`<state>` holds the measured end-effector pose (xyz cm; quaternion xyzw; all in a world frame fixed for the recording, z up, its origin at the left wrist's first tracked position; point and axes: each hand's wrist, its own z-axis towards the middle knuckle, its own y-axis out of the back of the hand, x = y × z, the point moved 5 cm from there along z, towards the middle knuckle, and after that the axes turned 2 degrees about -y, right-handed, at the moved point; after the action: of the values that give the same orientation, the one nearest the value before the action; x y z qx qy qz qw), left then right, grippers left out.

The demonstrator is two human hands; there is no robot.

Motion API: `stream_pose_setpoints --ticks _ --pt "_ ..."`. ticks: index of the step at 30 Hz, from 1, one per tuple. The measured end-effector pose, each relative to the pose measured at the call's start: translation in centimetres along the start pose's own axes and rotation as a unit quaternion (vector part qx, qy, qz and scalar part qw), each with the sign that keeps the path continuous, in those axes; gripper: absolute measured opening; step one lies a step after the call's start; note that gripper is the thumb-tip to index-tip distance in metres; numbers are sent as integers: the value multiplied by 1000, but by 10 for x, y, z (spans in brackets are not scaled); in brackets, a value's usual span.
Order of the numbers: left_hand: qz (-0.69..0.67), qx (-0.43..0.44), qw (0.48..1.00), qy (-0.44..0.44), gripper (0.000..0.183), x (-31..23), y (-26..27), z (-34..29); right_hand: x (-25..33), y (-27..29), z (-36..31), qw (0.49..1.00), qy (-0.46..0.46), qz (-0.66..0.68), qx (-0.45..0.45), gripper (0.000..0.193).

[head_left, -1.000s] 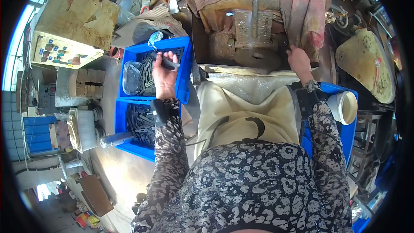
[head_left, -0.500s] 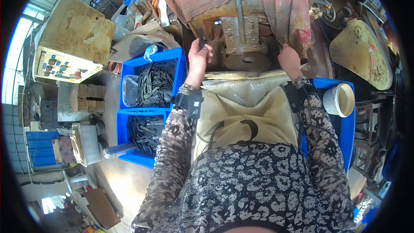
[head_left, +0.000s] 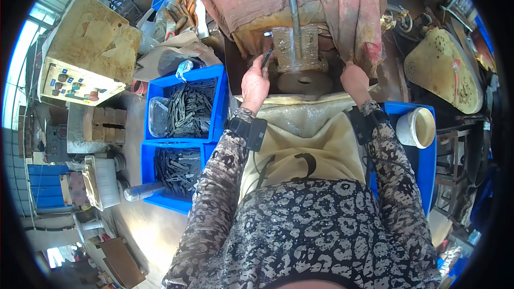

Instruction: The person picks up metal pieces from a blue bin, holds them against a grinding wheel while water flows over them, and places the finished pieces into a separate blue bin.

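Observation:
My left hand (head_left: pixel 255 84) is closed around a thin dark strip (head_left: pixel 267 57) that points up past the fingertips, just left of the machine. It resembles the pieces in the blue bins. My right hand (head_left: pixel 354 82) is closed at the machine's right side, by the hanging edge of a stained red cloth (head_left: pixel 348 16); what its fingers grip is hidden. Between the hands lies a flat round disc (head_left: pixel 286 84) with a hole in its middle. Behind it stand a rough, wet-looking block (head_left: pixel 284 51) and an upright metal rod (head_left: pixel 294 16).
Two blue bins (head_left: pixel 220 101) of dark strips stand at my left, with a clear plastic tub (head_left: pixel 158 118) in the upper one. A control box (head_left: pixel 75 83) is farther left. At my right, a white bucket (head_left: pixel 415 128) sits in a blue bin (head_left: pixel 428 168).
My left hand has moved right and slightly down, nearer the disc, and its strip now tilts to the right. My right hand stays at the machine's right side.

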<state>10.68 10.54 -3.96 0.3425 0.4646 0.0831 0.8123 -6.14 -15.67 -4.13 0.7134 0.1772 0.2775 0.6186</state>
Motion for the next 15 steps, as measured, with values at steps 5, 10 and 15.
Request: stream_pose_setpoints --ticks 5,10,15 --pt "81 -5 996 -24 25 9 -8 8 2 3 6 1000 15 20 -18 23" --pt "140 46 989 7 17 12 -18 12 3 -8 17 996 72 21 -42 22" --pt "167 56 984 34 15 10 -12 6 8 -5 21 995 60 48 -63 24"
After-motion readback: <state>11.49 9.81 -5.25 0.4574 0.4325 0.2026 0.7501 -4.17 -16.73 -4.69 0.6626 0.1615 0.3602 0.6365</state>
